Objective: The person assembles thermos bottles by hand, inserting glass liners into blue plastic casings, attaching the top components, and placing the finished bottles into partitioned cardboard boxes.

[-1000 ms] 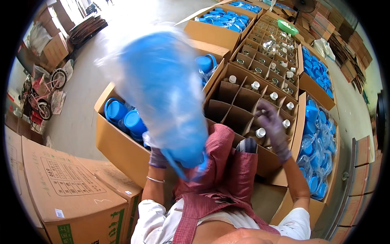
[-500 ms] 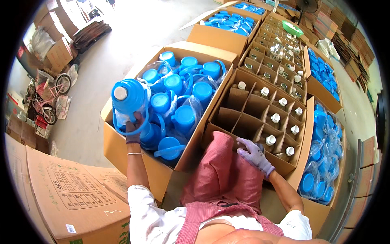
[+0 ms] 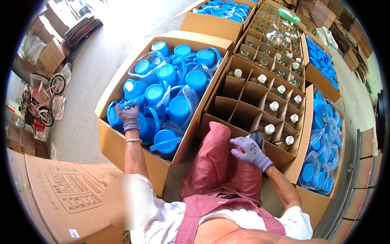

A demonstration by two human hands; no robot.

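My left hand [image 3: 128, 116], in a purple glove, is down in the left carton with its fingers curled at the handle of a blue thermos flask [image 3: 134, 90]. This flask has a white stopper and sits among other blue flasks [image 3: 179, 107], several partly wrapped in clear plastic. My right hand [image 3: 251, 152], gloved alike, rests on my knee with its fingers loosely stretched out. Beside it shows a dark grey patch, and I cannot tell whether it is glove or another thing. Close ahead stands a divided carton [image 3: 231, 105] with white-capped bottles [image 3: 274, 106] in some cells.
Another divided carton with glass bottles [image 3: 266, 51] stands beyond, a green basin [image 3: 289, 15] further back. Cartons of blue flasks [image 3: 315, 146] line the right side. A large closed carton [image 3: 61, 191] is at the near left. A pink bicycle [image 3: 44, 97] stands on the left floor.
My left hand has lowered the blue flask from above the carton in among the others. My right hand has stayed on my knee. The view has shifted slightly.
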